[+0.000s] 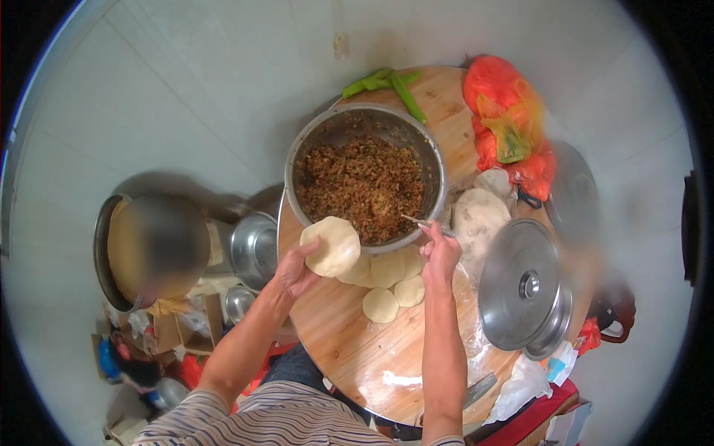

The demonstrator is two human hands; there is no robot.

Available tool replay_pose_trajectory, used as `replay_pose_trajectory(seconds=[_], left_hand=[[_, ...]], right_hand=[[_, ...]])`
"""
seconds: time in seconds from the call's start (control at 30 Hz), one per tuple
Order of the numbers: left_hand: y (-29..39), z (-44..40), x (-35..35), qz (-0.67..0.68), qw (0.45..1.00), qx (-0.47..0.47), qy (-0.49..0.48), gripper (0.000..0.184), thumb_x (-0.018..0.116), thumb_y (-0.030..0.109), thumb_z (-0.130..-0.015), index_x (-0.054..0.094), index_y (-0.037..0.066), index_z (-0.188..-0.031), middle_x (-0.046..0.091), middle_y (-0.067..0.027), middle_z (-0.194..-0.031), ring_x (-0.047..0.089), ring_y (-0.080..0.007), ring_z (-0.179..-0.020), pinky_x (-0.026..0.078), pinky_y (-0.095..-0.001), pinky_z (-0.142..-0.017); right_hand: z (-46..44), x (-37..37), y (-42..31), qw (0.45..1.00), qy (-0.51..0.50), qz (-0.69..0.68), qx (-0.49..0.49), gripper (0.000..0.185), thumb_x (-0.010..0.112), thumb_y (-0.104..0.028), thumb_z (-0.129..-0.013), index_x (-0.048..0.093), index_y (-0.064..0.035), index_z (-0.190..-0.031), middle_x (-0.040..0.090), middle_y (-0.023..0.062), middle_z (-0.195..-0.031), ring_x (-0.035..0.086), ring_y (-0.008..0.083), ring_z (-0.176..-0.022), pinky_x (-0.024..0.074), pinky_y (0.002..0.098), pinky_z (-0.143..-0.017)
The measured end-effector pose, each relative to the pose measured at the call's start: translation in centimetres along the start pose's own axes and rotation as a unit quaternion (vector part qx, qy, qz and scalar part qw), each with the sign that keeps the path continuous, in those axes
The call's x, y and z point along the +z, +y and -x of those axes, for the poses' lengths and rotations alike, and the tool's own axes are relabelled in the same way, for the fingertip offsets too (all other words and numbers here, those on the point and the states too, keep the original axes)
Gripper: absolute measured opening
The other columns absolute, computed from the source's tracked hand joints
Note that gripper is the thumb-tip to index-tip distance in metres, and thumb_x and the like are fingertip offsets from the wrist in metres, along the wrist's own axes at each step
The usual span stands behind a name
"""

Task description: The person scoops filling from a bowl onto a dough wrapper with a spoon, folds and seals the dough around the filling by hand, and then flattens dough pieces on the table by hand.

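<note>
My left hand (299, 270) is closed on the edge of a round, flat dough wrapper (332, 247), held up at the near left rim of a big metal bowl (294, 195). Brown minced filling (361, 182) with green bits covers the bowl's bottom. My right hand (440, 253) grips a thin metal utensil (425, 222) at the bowl's near right rim, its tip over the filling; its exact kind is unclear. Between my hands, more dough wrappers (381, 305) lie on the table, some overlapping and partly under the bowl's edge.
On the round wooden table (335, 338) lie green peppers (405, 93), red plastic bags (494, 82), pale dough (480, 219), a metal lid (518, 286) and a flat metal blade (480, 389). Metal basins (254, 250) stand to the left, near a large round pan (111, 256).
</note>
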State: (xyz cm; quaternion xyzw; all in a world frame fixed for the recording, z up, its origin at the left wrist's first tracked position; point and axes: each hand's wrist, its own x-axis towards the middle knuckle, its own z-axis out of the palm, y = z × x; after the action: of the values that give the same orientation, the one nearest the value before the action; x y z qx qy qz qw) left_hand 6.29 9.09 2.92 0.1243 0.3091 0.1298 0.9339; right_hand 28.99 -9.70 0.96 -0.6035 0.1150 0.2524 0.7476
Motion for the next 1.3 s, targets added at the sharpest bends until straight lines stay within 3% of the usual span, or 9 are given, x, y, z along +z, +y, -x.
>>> replay_pose_trajectory(seconds=[0.13,0.2,0.43,0.6,0.83,1.0,1.13,1.23,1.3], left_hand=[[-0.2,-0.3,-0.1,0.005,1.000,-0.009,0.006,0.049,0.052,0.013,-0.108,0.038,-0.004,-0.152,0.048,-0.0213,-0.154,0.048,-0.0366,-0.143,0.038,-0.0534,-0.124],[-0.3,-0.5,0.2,0.014,1.000,-0.009,-0.005,0.049,0.053,0.013,-0.108,0.038,-0.004,-0.152,0.048,-0.0209,-0.154,0.049,-0.0366,-0.143,0.038,-0.0534,-0.124],[-0.7,-0.7,1.3,-0.012,1.000,-0.005,0.013,0.047,0.052,0.014,-0.109,0.039,-0.004,-0.151,0.049,-0.0204,-0.153,0.049,-0.0369,-0.143,0.039,-0.0526,-0.124],[-0.9,-0.8,2.4,-0.097,0.995,0.026,0.002,0.054,0.052,-0.006,-0.098,0.041,-0.002,-0.151,0.052,-0.0185,-0.150,0.052,-0.0349,-0.140,0.040,-0.0506,-0.122],[-2.4,-3.0,3.5,-0.110,0.993,0.033,-0.029,0.056,0.052,-0.007,-0.097,0.041,-0.001,-0.151,0.051,-0.0180,-0.150,0.051,-0.0340,-0.140,0.039,-0.0499,-0.123],[-3.3,-4.7,6.0,0.063,0.996,0.010,-0.064,0.052,0.043,0.033,-0.113,0.038,0.002,-0.154,0.047,-0.0190,-0.155,0.048,-0.0344,-0.143,0.037,-0.0516,-0.124],[-3.1,-4.4,7.2,0.058,0.991,0.021,-0.117,0.056,0.038,0.041,-0.113,0.037,0.003,-0.154,0.045,-0.0192,-0.156,0.046,-0.0355,-0.144,0.038,-0.0525,-0.124],[-3.2,-4.4,7.0,0.029,0.992,0.014,-0.126,0.065,0.049,0.048,-0.108,0.037,0.006,-0.156,0.044,-0.0189,-0.159,0.044,-0.0345,-0.147,0.035,-0.0535,-0.125],[-3.4,-4.6,6.5,-0.013,0.994,0.028,-0.102,0.063,0.057,0.041,-0.106,0.038,0.005,-0.154,0.048,-0.0185,-0.156,0.048,-0.0344,-0.144,0.037,-0.0535,-0.124]], right_hand=[[-0.2,-0.5,-0.1,0.999,0.020,-0.043,0.027,0.025,0.067,-0.018,-0.103,0.072,0.0063,-0.108,0.076,0.0179,-0.096,0.047,0.0075,-0.048,0.0427,0.0271,-0.048],[-0.1,-0.2,0.2,0.997,0.038,0.045,-0.058,0.025,0.067,-0.018,-0.103,0.073,0.0064,-0.106,0.076,0.0177,-0.095,0.048,0.0081,-0.048,0.0429,0.0273,-0.047],[0.0,0.0,-0.3,0.996,0.044,0.003,-0.072,0.024,0.067,-0.017,-0.103,0.073,0.0062,-0.107,0.077,0.0178,-0.096,0.048,0.0084,-0.049,0.0430,0.0271,-0.048],[0.3,-0.2,-1.6,0.995,0.058,-0.078,-0.014,0.026,0.070,-0.018,-0.102,0.071,0.0058,-0.112,0.076,0.0184,-0.102,0.044,0.0067,-0.052,0.0407,0.0256,-0.051],[2.9,0.8,-4.3,0.992,0.029,-0.124,-0.014,0.027,0.070,-0.020,-0.102,0.071,0.0055,-0.111,0.075,0.0191,-0.104,0.042,0.0043,-0.050,0.0387,0.0241,-0.049],[5.9,1.7,-4.1,0.994,-0.008,-0.105,-0.020,0.029,0.067,-0.022,-0.104,0.071,0.0053,-0.112,0.076,0.0172,-0.101,0.038,0.0038,-0.045,0.0369,0.0236,-0.046],[7.2,1.3,-1.9,0.991,-0.039,0.028,-0.127,0.027,0.064,-0.020,-0.106,0.071,0.0052,-0.111,0.076,0.0130,-0.095,0.047,0.0045,-0.044,0.0381,0.0249,-0.041],[8.5,1.1,-1.6,0.961,-0.064,0.131,-0.234,0.025,0.063,-0.018,-0.106,0.072,0.0050,-0.111,0.076,0.0125,-0.095,0.052,0.0058,-0.045,0.0401,0.0247,-0.042],[8.6,0.8,-1.3,0.952,-0.073,0.143,-0.262,0.024,0.063,-0.017,-0.106,0.072,0.0047,-0.111,0.076,0.0123,-0.094,0.053,0.0059,-0.045,0.0404,0.0248,-0.042]])
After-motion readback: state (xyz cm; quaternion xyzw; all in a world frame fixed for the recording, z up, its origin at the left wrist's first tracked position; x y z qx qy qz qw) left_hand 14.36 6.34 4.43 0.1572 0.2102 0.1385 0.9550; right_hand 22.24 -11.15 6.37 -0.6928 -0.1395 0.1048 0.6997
